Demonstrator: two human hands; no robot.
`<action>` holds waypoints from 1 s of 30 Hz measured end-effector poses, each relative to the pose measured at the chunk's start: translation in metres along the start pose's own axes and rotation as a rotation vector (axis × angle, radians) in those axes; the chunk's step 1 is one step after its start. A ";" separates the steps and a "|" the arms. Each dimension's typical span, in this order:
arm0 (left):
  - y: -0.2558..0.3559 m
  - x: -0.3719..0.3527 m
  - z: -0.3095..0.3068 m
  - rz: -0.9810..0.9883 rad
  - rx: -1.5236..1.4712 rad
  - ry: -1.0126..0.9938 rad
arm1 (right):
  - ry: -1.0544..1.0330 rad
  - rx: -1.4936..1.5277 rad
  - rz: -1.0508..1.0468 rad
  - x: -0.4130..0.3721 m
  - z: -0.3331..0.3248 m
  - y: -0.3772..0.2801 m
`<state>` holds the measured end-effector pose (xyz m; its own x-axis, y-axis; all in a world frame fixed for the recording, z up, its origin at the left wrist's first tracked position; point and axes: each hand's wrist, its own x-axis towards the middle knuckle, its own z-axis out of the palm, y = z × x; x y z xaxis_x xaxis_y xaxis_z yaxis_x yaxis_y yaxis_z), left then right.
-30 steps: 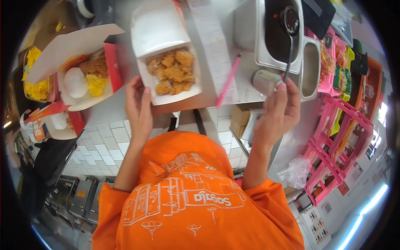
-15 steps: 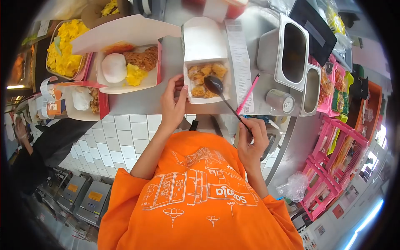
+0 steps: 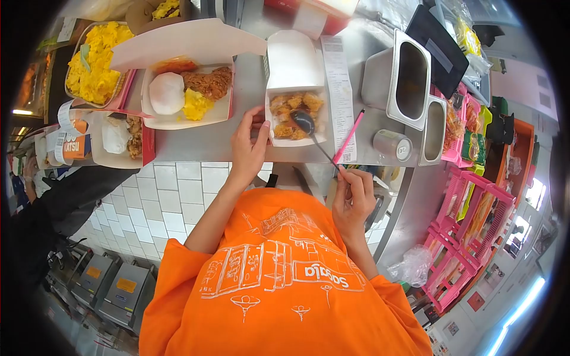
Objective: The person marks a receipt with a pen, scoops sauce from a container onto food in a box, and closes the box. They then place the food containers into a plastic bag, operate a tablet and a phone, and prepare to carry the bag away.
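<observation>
An open white food box [image 3: 295, 65] with fried chicken pieces [image 3: 288, 107] stands near the counter's front edge. My left hand [image 3: 249, 142] touches its left side, thumb and fingers apart. Between the fingers of my right hand [image 3: 354, 196] is the long thin handle of a black spoon [image 3: 304, 123]; its bowl rests over the chicken inside the box. Right of the box lie a long printed receipt [image 3: 339, 89] and a pink pen [image 3: 348, 137], the pen across the receipt's lower part.
Left are an open box [image 3: 196, 121] with rice, egg and fried chicken, a smaller box [image 3: 148, 142], and a tray of scrambled egg [image 3: 98, 62]. Right are metal containers [image 3: 380, 77], a can [image 3: 392, 145], a dark tablet [image 3: 437, 50] and pink baskets [image 3: 469, 219]. A person's dark sleeve [image 3: 71, 202] shows left.
The view has shifted slightly. My right hand has moved a little left on the spoon handle, and the spoon's bowl stays over the chicken. My left hand stays at the box.
</observation>
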<state>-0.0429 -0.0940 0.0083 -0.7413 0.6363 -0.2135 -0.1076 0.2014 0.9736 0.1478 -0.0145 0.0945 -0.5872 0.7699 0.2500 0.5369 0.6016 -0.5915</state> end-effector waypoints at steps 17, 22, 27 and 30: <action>-0.003 0.001 0.002 0.014 0.020 0.019 | 0.003 -0.119 -0.025 -0.015 0.010 0.002; 0.000 0.000 0.003 0.014 0.020 0.042 | 0.026 -0.148 -0.006 -0.014 0.011 0.007; 0.002 0.000 0.002 0.010 0.025 0.030 | -0.028 0.057 0.210 -0.006 0.005 0.003; 0.003 0.000 0.001 0.004 0.038 0.021 | -0.088 0.398 0.558 -0.008 0.005 0.013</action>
<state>-0.0421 -0.0926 0.0110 -0.7555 0.6214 -0.2076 -0.0800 0.2270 0.9706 0.1563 -0.0145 0.0808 -0.3434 0.9114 -0.2268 0.5195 -0.0168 -0.8543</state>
